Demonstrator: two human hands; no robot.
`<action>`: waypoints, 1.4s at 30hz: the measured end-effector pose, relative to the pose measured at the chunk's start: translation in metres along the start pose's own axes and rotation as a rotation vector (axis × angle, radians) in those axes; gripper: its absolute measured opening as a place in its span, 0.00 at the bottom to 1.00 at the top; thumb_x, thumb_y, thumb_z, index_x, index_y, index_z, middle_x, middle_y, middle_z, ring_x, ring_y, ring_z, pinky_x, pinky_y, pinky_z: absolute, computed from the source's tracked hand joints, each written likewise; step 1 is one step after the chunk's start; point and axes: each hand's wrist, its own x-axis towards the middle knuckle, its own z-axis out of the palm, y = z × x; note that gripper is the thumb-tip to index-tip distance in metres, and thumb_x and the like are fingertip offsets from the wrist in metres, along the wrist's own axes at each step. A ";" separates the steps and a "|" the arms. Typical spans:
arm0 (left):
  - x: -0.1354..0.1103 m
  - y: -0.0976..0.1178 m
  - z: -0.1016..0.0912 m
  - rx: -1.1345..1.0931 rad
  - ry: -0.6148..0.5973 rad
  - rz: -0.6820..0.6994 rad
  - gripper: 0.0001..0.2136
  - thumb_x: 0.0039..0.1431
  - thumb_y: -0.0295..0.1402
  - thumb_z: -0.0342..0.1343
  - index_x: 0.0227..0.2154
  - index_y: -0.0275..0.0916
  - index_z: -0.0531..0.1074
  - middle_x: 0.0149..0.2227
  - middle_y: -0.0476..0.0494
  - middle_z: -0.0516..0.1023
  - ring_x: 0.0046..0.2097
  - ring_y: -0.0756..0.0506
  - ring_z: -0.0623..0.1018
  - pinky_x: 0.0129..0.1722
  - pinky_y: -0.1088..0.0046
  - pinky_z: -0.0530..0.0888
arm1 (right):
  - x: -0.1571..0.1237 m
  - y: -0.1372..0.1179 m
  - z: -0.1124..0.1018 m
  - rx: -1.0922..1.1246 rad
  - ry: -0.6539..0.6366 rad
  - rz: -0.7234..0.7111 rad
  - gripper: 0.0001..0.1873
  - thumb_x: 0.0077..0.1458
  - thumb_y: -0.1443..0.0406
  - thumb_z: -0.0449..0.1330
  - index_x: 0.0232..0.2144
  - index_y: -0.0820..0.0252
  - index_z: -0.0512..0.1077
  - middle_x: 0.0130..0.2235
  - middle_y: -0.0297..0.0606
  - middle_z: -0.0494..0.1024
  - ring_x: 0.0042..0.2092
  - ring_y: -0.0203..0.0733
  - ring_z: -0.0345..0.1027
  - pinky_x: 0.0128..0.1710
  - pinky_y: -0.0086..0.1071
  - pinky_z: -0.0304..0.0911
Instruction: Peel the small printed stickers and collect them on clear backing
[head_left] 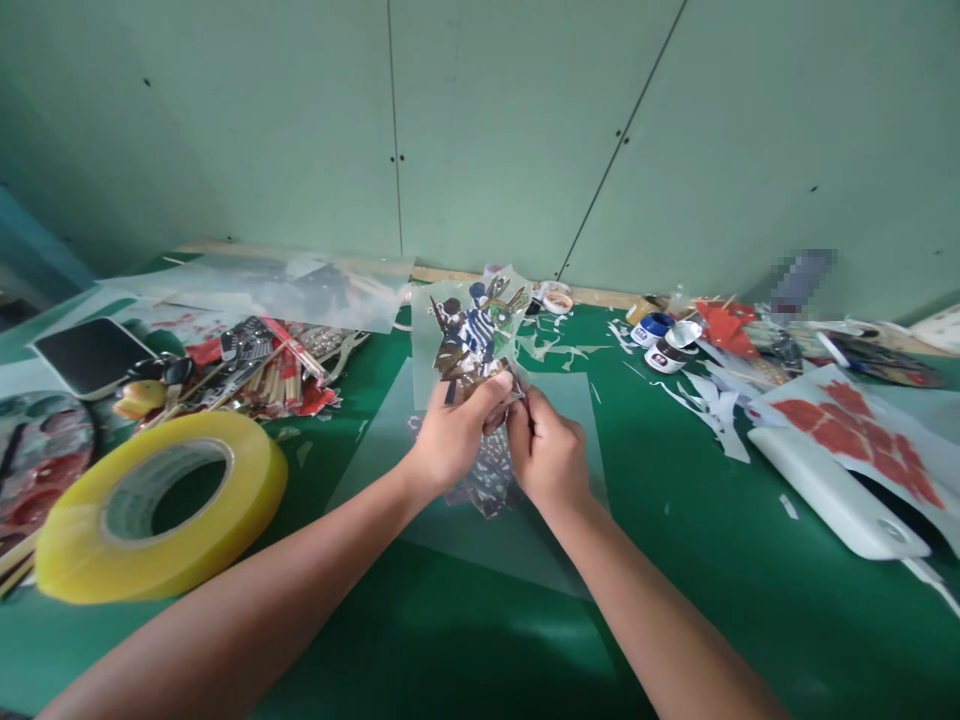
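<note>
My left hand (461, 425) is closed on a translucent sheet (427, 340) painted with a figure in blue and white stripes, brown and green. Its thumb presses on the lower part of the painting, and the sheet stands tilted up in front of me. At the sheet's lower right edge, my right hand (551, 450) is closed with its fingers curled in, touching or almost touching the left fingertips. What lies inside the right fingers is hidden. Below both hands, a dark speckled painted piece (491, 480) rests on a larger translucent sheet (540, 540), partly covered by the hands.
A big yellow tape roll (255, 480) lies at left, beside a paint palette (52, 450), a phone (94, 357) and piled sticks and painted scraps. Paint jars (667, 350), cut strips (724, 410), a white device (832, 490) with a cable and a red-painted sheet (862, 430) lie at right.
</note>
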 end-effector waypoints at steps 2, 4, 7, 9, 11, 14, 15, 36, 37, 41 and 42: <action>0.000 0.001 0.000 -0.003 0.012 -0.006 0.19 0.61 0.38 0.54 0.18 0.39 0.55 0.19 0.54 0.54 0.23 0.54 0.56 0.23 0.72 0.56 | 0.000 0.000 0.000 0.021 -0.026 0.015 0.15 0.65 0.66 0.46 0.39 0.62 0.72 0.19 0.35 0.73 0.17 0.36 0.64 0.18 0.27 0.53; 0.000 0.002 0.000 -0.031 0.030 -0.015 0.19 0.61 0.37 0.54 0.18 0.39 0.55 0.19 0.54 0.54 0.22 0.54 0.55 0.23 0.73 0.55 | 0.001 0.000 -0.001 0.037 -0.057 0.018 0.14 0.65 0.66 0.46 0.36 0.61 0.71 0.18 0.34 0.72 0.17 0.35 0.62 0.19 0.27 0.51; 0.001 0.006 0.000 -0.049 0.039 -0.044 0.18 0.60 0.37 0.55 0.19 0.39 0.55 0.19 0.55 0.53 0.22 0.55 0.54 0.22 0.74 0.53 | 0.002 -0.001 -0.001 0.043 -0.085 0.013 0.14 0.65 0.66 0.46 0.31 0.59 0.68 0.17 0.32 0.69 0.16 0.33 0.59 0.19 0.27 0.48; 0.001 0.008 -0.001 -0.025 0.042 -0.062 0.19 0.60 0.37 0.55 0.19 0.39 0.54 0.19 0.55 0.52 0.21 0.55 0.54 0.21 0.74 0.53 | 0.002 -0.001 -0.001 0.039 -0.091 0.025 0.14 0.65 0.66 0.46 0.28 0.58 0.65 0.17 0.31 0.67 0.16 0.33 0.57 0.19 0.27 0.46; 0.001 0.008 -0.001 -0.003 0.040 -0.059 0.19 0.60 0.37 0.55 0.19 0.39 0.54 0.19 0.55 0.51 0.22 0.55 0.53 0.21 0.74 0.54 | 0.002 -0.002 -0.001 0.041 -0.112 0.047 0.14 0.65 0.66 0.45 0.26 0.57 0.62 0.16 0.30 0.66 0.16 0.33 0.56 0.18 0.28 0.45; 0.001 0.008 -0.002 0.007 0.027 -0.052 0.19 0.60 0.37 0.55 0.19 0.39 0.53 0.20 0.55 0.50 0.23 0.55 0.53 0.22 0.74 0.54 | 0.001 -0.002 0.000 0.051 -0.140 0.071 0.13 0.64 0.66 0.45 0.27 0.56 0.61 0.17 0.31 0.67 0.15 0.34 0.57 0.18 0.28 0.44; 0.001 0.007 -0.002 0.012 0.020 -0.059 0.19 0.60 0.37 0.55 0.19 0.39 0.53 0.20 0.55 0.50 0.23 0.54 0.53 0.22 0.74 0.54 | 0.001 -0.002 0.000 0.047 -0.143 0.077 0.13 0.64 0.66 0.45 0.27 0.57 0.62 0.17 0.32 0.67 0.16 0.35 0.57 0.18 0.28 0.44; -0.002 0.010 0.002 -0.067 -0.003 -0.161 0.17 0.59 0.35 0.56 0.20 0.38 0.56 0.21 0.55 0.52 0.24 0.55 0.53 0.23 0.77 0.55 | 0.004 -0.004 0.001 0.006 -0.207 0.218 0.15 0.61 0.64 0.41 0.26 0.57 0.62 0.18 0.37 0.69 0.17 0.37 0.57 0.20 0.29 0.43; -0.001 0.010 0.003 -0.075 0.004 -0.158 0.17 0.59 0.35 0.56 0.20 0.38 0.56 0.21 0.55 0.52 0.24 0.55 0.53 0.23 0.77 0.55 | 0.004 -0.004 0.001 0.005 -0.209 0.224 0.15 0.61 0.64 0.41 0.26 0.57 0.62 0.18 0.36 0.68 0.17 0.36 0.56 0.20 0.29 0.43; 0.000 0.010 0.003 -0.095 0.029 -0.165 0.17 0.58 0.35 0.56 0.20 0.39 0.55 0.21 0.55 0.51 0.23 0.55 0.53 0.23 0.77 0.54 | 0.003 -0.003 0.003 0.026 -0.239 0.242 0.15 0.62 0.63 0.41 0.26 0.57 0.62 0.18 0.37 0.70 0.17 0.36 0.57 0.20 0.29 0.43; 0.000 0.010 0.002 -0.096 0.026 -0.168 0.17 0.57 0.35 0.56 0.20 0.39 0.55 0.21 0.55 0.51 0.23 0.55 0.53 0.23 0.77 0.54 | 0.002 -0.003 0.003 0.028 -0.241 0.242 0.15 0.62 0.63 0.41 0.27 0.57 0.63 0.18 0.38 0.70 0.17 0.36 0.57 0.20 0.29 0.44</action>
